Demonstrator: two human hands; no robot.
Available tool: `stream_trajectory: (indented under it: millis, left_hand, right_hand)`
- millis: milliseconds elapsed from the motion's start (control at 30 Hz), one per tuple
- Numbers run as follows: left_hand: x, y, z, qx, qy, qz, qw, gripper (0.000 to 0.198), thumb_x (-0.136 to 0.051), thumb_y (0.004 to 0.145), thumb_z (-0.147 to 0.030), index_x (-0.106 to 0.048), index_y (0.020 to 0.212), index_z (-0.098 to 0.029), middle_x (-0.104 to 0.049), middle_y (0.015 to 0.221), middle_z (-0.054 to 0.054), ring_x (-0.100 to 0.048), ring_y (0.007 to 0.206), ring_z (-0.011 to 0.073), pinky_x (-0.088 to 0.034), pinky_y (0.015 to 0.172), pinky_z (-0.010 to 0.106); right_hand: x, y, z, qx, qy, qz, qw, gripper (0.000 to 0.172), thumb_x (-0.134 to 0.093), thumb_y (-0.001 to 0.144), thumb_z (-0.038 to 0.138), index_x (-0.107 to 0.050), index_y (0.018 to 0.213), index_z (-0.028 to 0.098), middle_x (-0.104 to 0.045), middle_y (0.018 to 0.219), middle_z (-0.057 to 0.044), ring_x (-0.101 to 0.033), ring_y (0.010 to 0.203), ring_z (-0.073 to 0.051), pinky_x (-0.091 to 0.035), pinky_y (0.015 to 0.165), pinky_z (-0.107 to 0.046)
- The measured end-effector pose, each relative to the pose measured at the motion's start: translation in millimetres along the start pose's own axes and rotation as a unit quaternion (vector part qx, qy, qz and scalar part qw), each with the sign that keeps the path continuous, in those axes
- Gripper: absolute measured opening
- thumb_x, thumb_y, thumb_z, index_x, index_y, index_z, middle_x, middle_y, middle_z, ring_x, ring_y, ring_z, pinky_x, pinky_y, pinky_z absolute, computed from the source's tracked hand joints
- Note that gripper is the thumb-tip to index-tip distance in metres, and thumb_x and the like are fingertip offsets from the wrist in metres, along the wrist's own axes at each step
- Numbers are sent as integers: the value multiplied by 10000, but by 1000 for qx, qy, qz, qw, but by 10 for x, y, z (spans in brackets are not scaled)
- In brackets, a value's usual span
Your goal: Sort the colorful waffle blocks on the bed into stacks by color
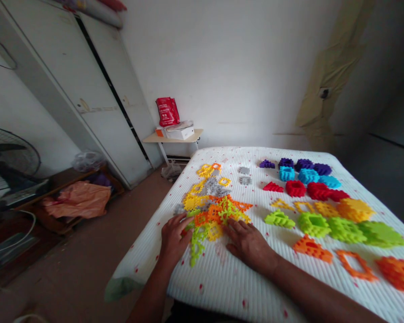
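Looking partway done, head view — colour-grouped stacks (319, 190) at right, mixed pile (212, 213) at lower centre ungrouped. Left hand (173, 237) and right hand (251, 242) on pile's near side — fingertips blurred, can't tell whether clamped.

The white ribbed cloth bed cover (218, 278) bears scattered small red spots. The mixed pile of openwork plastic pieces (214, 212) combines yellow, grey, orange and lime green. Right of the pile, far to near: dark-purple toothed plastic pieces (304, 164), sky-blue pieces (287, 173), red pieces (295, 188), amber-yellow pieces (355, 209), lime-green pieces (346, 229), orange pieces (312, 249).
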State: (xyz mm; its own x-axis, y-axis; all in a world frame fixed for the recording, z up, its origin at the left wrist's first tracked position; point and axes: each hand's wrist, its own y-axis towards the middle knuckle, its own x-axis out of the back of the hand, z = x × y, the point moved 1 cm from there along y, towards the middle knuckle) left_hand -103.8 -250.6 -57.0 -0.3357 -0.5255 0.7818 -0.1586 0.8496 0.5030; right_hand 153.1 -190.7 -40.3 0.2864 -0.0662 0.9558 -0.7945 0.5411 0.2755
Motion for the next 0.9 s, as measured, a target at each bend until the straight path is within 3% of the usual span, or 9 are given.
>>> stream_trajectory:
  millis: [200,533,900]
  left_hand:
    - [-1,65,-57,37,-20,7,999,468,-612,677,-207,-616,1142,-262,-673,1102,45,-593,1032,238,-429,931,418]
    - [18,94,-126,27,16,7,999,321,-593,679,-172,-672,979,-257,-702,981,42,-591,955,246,-410,878,420]
    - [146,80,-243,-64,4,-135,989,248,-558,754,-203,-623,992,-228,-665,974,61,-570,953,226,-425,876,386]
  right_hand:
    - [2,-23,1,-14,12,-6,1000,416,-510,872,319,-522,1267,190,-535,1292,-143,-533,1092,-298,-452,866,-444]
    - [-20,-19,-1,-5,8,-24,1000,387,-501,873,306,-547,1233,173,-549,1270,-156,-545,1073,-295,-453,864,-444]
    - [-16,-14,-5,-17,4,-8,1000,402,-518,861,322,-542,1240,191,-544,1284,-132,-533,1088,-285,-446,885,-427]
